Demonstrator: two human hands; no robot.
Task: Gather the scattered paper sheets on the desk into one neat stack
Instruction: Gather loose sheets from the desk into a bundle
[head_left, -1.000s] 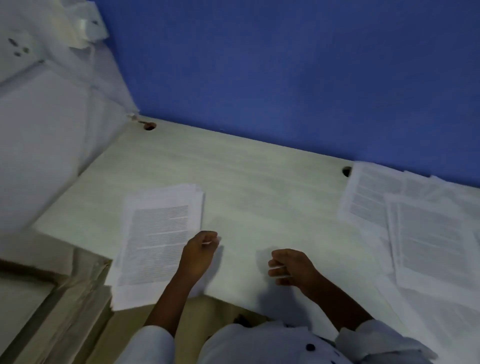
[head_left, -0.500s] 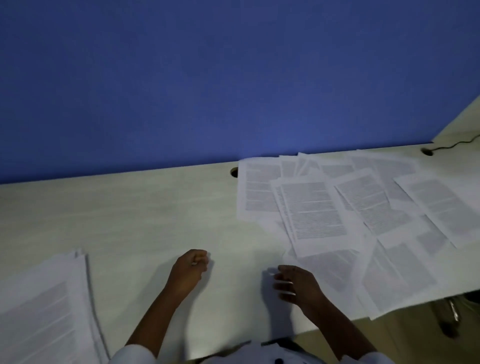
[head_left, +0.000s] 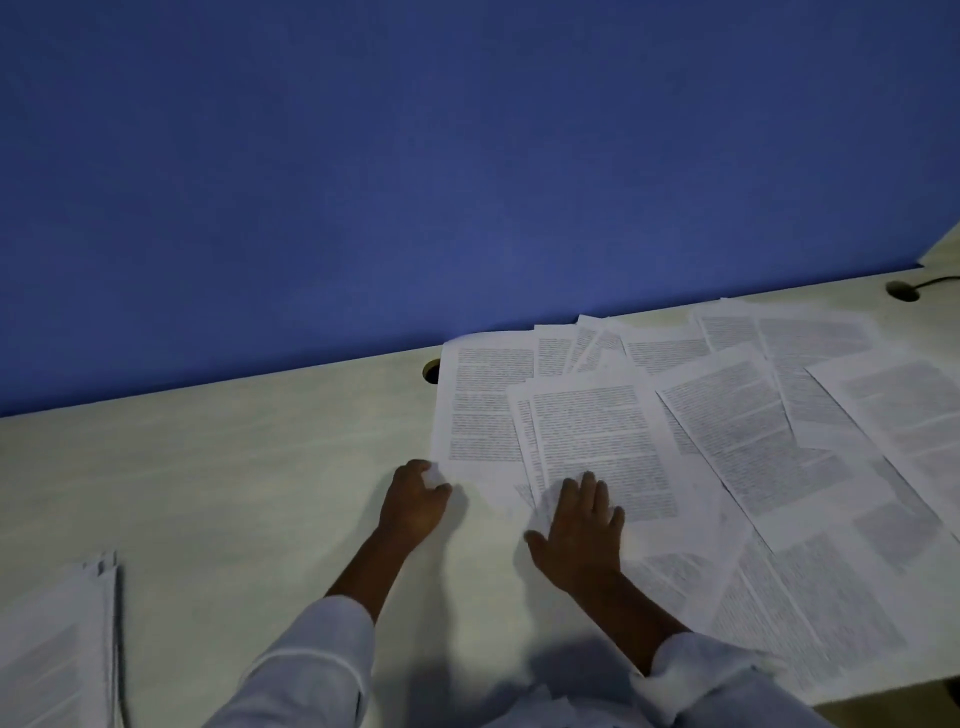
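Head view: scattered sheets (head_left: 727, 431) carry dense printed txt, too small and blurred to read; no logos or labels. They overlap across the centre-right of the worktop (head_left: 234, 467), below the blue wall (head_left: 415, 156). Vs 0.5 s ago: left hand (head_left: 415, 501) was a fist on bare worktop and now pinches the near corner of the leftmost sheet (head_left: 483, 405). Right hand (head_left: 576, 535) was curled beside the sheets and now lies flat on them, fingers spread, gripping nothing. The stack (head_left: 57, 649) at lower left is cut off by the frame edge. Sheets run off the right edge, and one half covers a cable hole (head_left: 431, 371).
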